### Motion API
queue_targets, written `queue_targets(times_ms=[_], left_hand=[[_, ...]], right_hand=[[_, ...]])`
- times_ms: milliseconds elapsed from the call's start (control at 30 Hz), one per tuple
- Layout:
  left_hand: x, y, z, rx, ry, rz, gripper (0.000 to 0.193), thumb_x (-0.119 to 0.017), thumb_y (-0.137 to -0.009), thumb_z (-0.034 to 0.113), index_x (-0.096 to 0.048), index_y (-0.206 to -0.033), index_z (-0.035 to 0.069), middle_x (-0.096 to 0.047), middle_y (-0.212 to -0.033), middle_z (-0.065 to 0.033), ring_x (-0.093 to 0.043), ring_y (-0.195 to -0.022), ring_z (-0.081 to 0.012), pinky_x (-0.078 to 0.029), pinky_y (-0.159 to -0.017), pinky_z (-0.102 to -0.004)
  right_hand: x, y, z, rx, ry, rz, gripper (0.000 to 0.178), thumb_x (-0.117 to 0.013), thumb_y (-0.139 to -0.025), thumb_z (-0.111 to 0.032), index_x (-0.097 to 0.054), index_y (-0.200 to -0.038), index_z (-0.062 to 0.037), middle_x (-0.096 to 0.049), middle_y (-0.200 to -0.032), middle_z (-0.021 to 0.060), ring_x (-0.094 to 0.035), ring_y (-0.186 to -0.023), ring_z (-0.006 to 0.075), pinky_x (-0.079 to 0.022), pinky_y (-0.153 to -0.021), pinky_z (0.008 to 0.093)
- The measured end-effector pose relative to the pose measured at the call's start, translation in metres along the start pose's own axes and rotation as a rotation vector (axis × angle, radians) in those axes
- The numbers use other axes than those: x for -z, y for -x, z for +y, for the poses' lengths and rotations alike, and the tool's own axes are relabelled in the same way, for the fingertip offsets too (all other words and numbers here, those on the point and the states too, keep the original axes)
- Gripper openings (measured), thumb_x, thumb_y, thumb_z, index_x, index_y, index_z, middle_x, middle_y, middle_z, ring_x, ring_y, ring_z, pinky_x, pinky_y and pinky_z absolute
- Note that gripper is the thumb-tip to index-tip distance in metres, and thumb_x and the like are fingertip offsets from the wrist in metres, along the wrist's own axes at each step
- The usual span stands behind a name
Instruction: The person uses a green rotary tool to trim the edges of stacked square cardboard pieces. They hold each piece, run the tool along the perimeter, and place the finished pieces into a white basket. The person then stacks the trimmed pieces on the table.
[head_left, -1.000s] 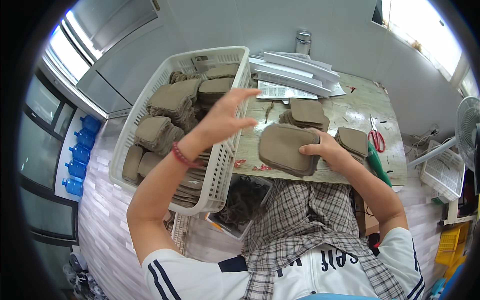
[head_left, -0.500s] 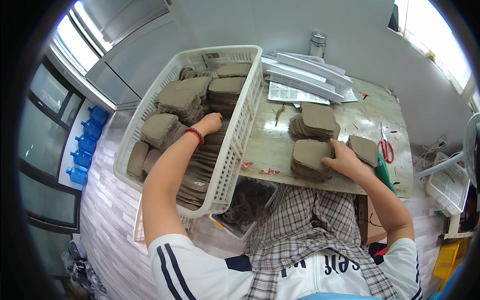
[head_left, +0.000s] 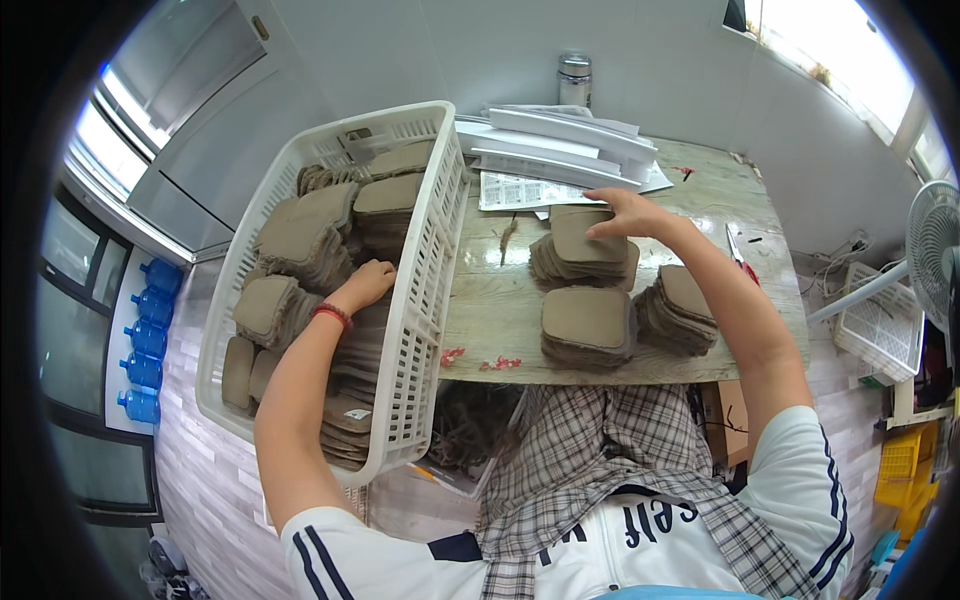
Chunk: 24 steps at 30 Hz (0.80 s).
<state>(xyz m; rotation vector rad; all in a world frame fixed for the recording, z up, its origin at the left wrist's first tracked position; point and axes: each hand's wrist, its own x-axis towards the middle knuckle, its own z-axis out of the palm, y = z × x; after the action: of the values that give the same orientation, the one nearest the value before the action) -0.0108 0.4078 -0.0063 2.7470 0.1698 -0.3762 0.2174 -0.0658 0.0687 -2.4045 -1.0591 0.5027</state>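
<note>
A deep white plastic basket point(head_left: 423, 290) holds several stacks of flat grey-brown pads point(head_left: 308, 218) with rounded corners. My left hand point(head_left: 368, 285) reaches inside it, fingers curled down by the inner wall; what they grip, if anything, is hidden. On the table point(head_left: 490, 290) stand three stacks of the same pads: a far stack point(head_left: 575, 233), a near stack point(head_left: 588, 318) and a leaning right stack point(head_left: 682, 305). Over the far stack, my right hand point(head_left: 632, 213) has its thumb and fingers apart, the thumb at its top pad. Whether it touches is unclear.
Folded white papers point(head_left: 570, 150) lie at the table's back, with a metal flask point(head_left: 574, 80) behind. Scissors point(head_left: 740, 255) lie by my right forearm. Red scraps point(head_left: 500, 364) dot the front edge. Below sits a bin of dark scraps point(head_left: 475, 425); a fan point(head_left: 935, 240) stands right.
My right hand has left the near stack and moved back to the far one, its fingers opening. The right stack stands fuller in view. My left hand stays in the basket.
</note>
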Motion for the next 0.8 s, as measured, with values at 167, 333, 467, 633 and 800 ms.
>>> queue_targets(times_ms=[167,333,467,633,800], left_hand=[[0.016,0.051,0.048,0.003,0.138,0.028,0.033,-0.049,-0.093,0.027,-0.068,-0.107,0.003,-0.067,-0.105,-0.0239,-0.062,-0.100,-0.0432,-0.049,-0.089,-0.0467],[0.026,0.093,0.084,-0.111,0.130,0.059,0.030,-0.050,-0.093,0.025,-0.067,-0.106,0.004,-0.067,-0.102,-0.0239,-0.060,-0.099,-0.0452,-0.048,-0.088,-0.0492],[0.032,0.112,0.100,-0.046,0.034,0.046,0.031,-0.050,-0.092,0.025,-0.067,-0.109,0.006,-0.066,-0.107,-0.0226,-0.057,-0.104,-0.0428,-0.044,-0.092,-0.0499],[0.021,0.113,0.088,-0.123,0.005,0.065,0.025,-0.055,-0.092,0.019,-0.065,-0.108,0.002,-0.065,-0.102,-0.0235,-0.060,-0.099,-0.0431,-0.049,-0.085,-0.0473],[0.020,0.120,0.080,-0.161,-0.014,0.101,0.026,-0.056,-0.091,0.017,-0.064,-0.111,0.003,-0.065,-0.107,-0.0227,-0.059,-0.101,-0.0431,-0.049,-0.089,-0.0467]], right_hand=[[0.003,-0.014,0.006,-0.036,-0.173,-0.252,0.094,-0.082,-0.070,-0.042,-0.041,-0.148,-0.0082,-0.048,-0.144,0.0174,-0.044,-0.135,0.0304,-0.037,-0.112,0.0381],[-0.002,-0.002,0.003,-0.059,-0.015,-0.271,0.095,-0.085,-0.067,-0.041,-0.044,-0.145,-0.0071,-0.052,-0.140,0.0207,-0.050,-0.130,0.0339,-0.041,-0.108,0.0396],[-0.004,0.015,0.001,-0.009,-0.047,-0.168,0.106,-0.087,-0.064,-0.046,-0.037,-0.148,-0.0050,-0.049,-0.141,0.0236,-0.048,-0.131,0.0346,-0.041,-0.108,0.0392],[-0.009,0.023,0.022,-0.145,-0.129,-0.183,0.117,-0.089,-0.061,-0.050,-0.030,-0.151,-0.0020,-0.046,-0.143,0.0252,-0.043,-0.135,0.0350,-0.037,-0.110,0.0397],[-0.014,0.028,0.011,-0.105,-0.114,-0.196,0.109,-0.090,-0.059,-0.045,-0.038,-0.146,-0.0016,-0.048,-0.140,0.0243,-0.048,-0.130,0.0341,-0.040,-0.107,0.0386]])
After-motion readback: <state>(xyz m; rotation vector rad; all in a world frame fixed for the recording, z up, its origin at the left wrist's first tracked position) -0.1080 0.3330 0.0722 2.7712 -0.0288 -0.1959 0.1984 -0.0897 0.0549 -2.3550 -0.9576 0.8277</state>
